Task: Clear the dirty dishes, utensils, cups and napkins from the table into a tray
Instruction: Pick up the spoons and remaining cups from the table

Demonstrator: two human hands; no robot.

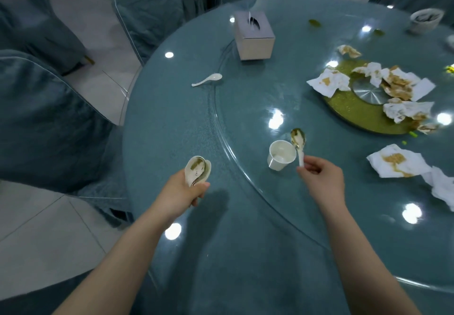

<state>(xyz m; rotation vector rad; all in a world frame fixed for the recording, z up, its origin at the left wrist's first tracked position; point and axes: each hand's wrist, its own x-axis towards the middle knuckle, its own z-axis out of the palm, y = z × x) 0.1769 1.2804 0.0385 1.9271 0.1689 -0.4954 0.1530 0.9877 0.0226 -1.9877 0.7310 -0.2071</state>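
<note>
- Left hand point(183, 189): fingers are curled round a small stack of soiled spoons point(197, 171), held above the table point(172, 130) edge, to the near left of the paper cup point(281, 155).
- Right hand point(320, 177): the handle of one dirty spoon point(298, 142) is pinched between thumb and fingertips; its bowl is raised just right of the paper cup.
- The paper cup stands upright on the glass turntable point(245, 123), not yet collected.
- No tray is seen in the view; collection is judged to be at an early stage.
- Right of the cup, stained napkins point(398, 162) lie uncollected.
- Beyond the cup to the left, a white spoon point(207, 80) remains, near the tissue box point(254, 35).
- Further napkins point(368, 83) are piled beyond the cup on the right; a small bowl point(425, 21) stands at the far right.
</note>
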